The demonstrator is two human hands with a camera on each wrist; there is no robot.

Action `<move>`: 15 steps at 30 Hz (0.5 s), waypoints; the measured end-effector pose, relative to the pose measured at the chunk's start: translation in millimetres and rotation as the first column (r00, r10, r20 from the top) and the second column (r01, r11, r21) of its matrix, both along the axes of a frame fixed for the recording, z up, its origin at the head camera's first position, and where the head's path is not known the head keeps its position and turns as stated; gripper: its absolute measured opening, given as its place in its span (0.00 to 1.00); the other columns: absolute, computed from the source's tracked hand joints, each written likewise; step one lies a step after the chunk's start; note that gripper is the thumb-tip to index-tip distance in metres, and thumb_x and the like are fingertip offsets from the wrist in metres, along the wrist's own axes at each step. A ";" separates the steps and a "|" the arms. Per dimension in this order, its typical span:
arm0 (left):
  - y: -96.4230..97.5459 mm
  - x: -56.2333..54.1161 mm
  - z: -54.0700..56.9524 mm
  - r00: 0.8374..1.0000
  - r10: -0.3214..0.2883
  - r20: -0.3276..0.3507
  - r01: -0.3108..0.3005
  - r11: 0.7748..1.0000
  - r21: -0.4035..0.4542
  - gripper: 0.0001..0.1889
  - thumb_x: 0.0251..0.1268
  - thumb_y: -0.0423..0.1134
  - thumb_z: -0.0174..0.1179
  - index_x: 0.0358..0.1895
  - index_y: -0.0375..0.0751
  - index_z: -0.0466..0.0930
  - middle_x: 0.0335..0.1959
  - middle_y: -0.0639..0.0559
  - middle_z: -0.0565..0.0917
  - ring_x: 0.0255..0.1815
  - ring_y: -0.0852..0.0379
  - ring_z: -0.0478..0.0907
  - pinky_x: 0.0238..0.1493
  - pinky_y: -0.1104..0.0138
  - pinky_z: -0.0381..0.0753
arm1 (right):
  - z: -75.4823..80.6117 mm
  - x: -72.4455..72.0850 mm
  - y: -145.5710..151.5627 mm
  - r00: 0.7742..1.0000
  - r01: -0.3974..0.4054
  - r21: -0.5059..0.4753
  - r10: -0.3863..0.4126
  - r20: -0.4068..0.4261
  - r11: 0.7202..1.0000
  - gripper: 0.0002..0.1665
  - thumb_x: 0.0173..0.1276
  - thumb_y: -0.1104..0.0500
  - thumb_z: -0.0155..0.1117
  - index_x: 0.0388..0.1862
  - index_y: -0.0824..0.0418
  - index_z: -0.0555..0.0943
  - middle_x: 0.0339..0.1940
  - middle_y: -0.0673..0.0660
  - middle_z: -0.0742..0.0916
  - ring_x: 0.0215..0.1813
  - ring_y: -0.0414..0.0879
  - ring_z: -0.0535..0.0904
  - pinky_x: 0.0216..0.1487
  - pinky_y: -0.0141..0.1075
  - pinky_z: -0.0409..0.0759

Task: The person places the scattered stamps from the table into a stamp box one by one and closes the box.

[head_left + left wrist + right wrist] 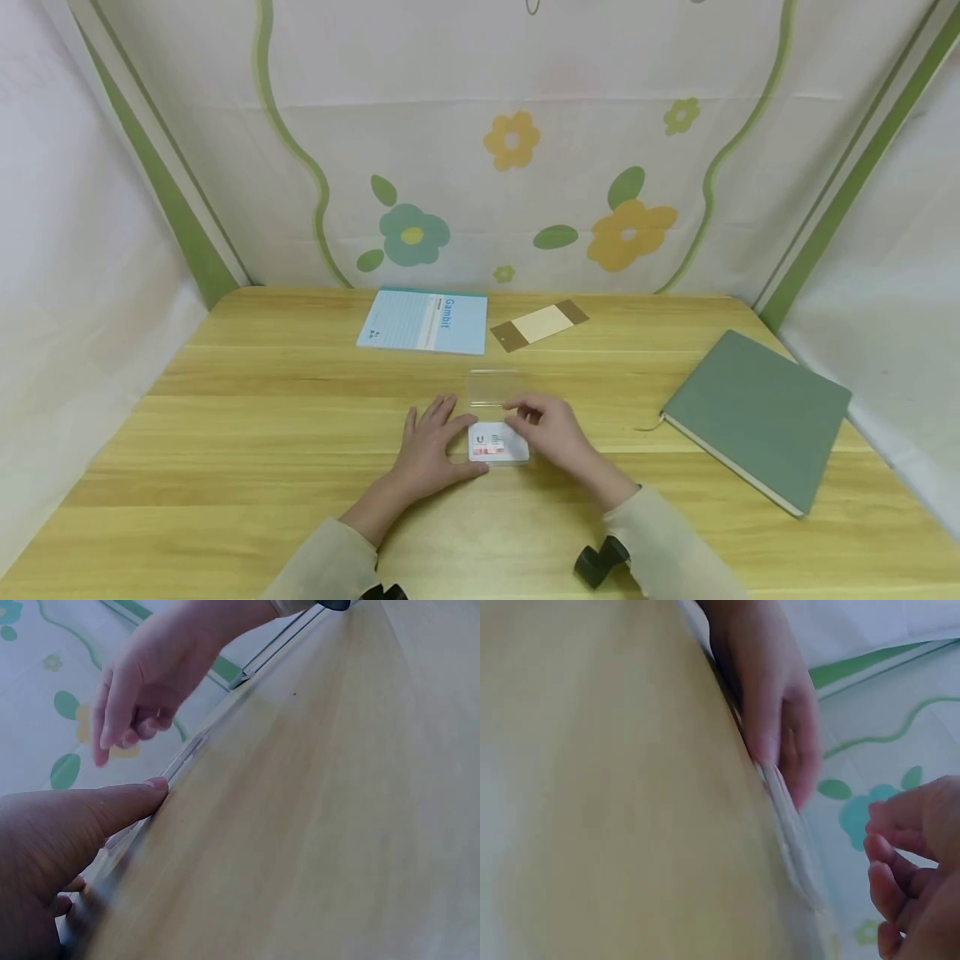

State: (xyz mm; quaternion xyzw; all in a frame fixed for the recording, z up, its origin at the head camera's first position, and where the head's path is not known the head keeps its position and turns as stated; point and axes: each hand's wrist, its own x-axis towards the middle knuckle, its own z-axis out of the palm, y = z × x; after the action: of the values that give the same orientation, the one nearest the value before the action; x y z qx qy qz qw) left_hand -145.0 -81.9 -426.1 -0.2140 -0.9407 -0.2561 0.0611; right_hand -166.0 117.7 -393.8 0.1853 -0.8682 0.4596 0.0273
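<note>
Pale sleeves (667,533) lie at the bottom, and, lower middle, the left hand (427,454), spread wide, touches a white card (498,443) while the right hand (552,429), bent loosely, hovers over it.

Room separates the right grip (551,429) and green notebook (761,421); a clear, seemingly low panel (492,387) obstructs beyond the card (495,447).

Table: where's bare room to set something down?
Free: left of the left hand and pad; between right hand and the book's ribbon. Crowded: centre, around card and clear plastic, with pad and tag beyond.
</note>
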 end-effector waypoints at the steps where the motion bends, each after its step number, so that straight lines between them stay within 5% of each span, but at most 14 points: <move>1: -0.1 -0.1 0.0 1.000 0.001 -0.001 -0.001 1.000 0.001 0.33 0.40 0.62 0.60 0.53 0.49 0.71 0.61 0.39 0.60 0.63 0.43 0.49 0.56 0.43 0.37 | 2.7 -1.3 4.2 1.000 0.009 -0.017 -0.009 0.019 1.000 0.09 0.53 0.66 0.62 0.36 0.66 0.80 0.20 0.49 0.75 0.23 0.42 0.68 0.21 0.30 0.67; 7: -0.9 -0.1 0.0 1.000 0.000 -0.001 0.000 1.000 0.018 0.34 0.40 0.62 0.61 0.53 0.49 0.71 0.61 0.39 0.60 0.63 0.43 0.50 0.56 0.43 0.37 | 8.5 -6.4 33.7 0.994 0.069 -0.031 -0.066 0.092 0.997 0.11 0.53 0.67 0.62 0.38 0.68 0.79 0.23 0.51 0.77 0.27 0.44 0.70 0.25 0.31 0.70; 15: -0.7 -0.2 -0.7 1.000 -0.006 0.002 0.006 1.000 0.020 0.34 0.40 0.62 0.60 0.53 0.49 0.70 0.61 0.39 0.59 0.63 0.44 0.49 0.56 0.44 0.36 | -10.2 -9.8 59.0 0.983 0.076 -0.027 -0.070 0.167 0.997 0.10 0.54 0.69 0.61 0.36 0.68 0.79 0.28 0.53 0.80 0.29 0.45 0.71 0.27 0.31 0.71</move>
State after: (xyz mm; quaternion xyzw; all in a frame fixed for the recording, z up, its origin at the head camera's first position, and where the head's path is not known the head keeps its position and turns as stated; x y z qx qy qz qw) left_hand -145.2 -82.6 -426.7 -0.2159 -0.9375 -0.2659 0.0615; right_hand -175.8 176.7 -404.0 0.1141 -0.8659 0.4864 -0.0251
